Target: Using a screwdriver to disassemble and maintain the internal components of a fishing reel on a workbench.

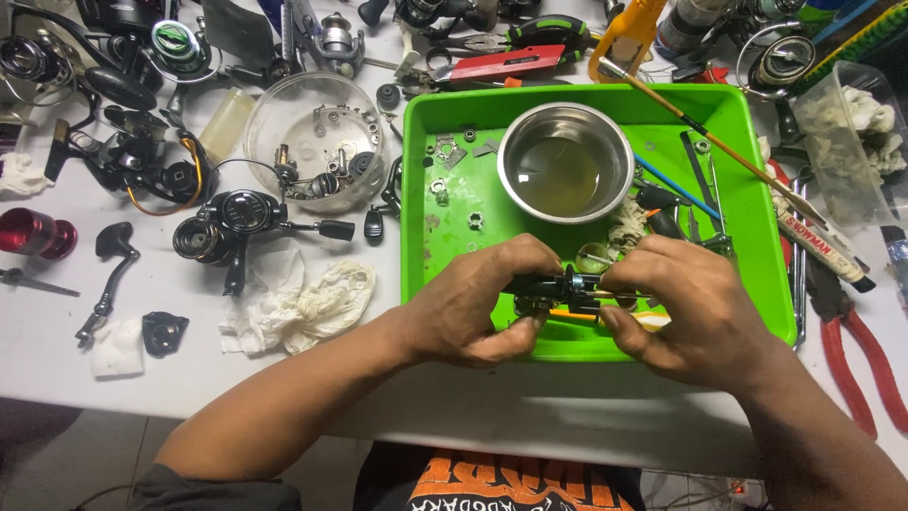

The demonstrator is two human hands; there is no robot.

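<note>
Item: black reel body [556, 289], held over the near part of the green tray [430, 274], between both hands.
Left hand [473, 308]: came in from the left, wrist low, fingers curled round the body's left end, thumb underneath; closed firmly on it.
Right hand [686, 308]: came in from the right, fingertips pinched on the body's right end; what else it held, if anything, could not be told.
Risk, loose parts: small nuts and washers [476, 220] lay scattered in the tray; a slip would likely drop another among them.
Risk, spill: steel bowl [566, 163] of cloudy liquid stood just beyond the hands; a jerked knuckle could tip it.
Risk, snag: thin brush [714, 142] lay across the tray's far right corner.
</note>
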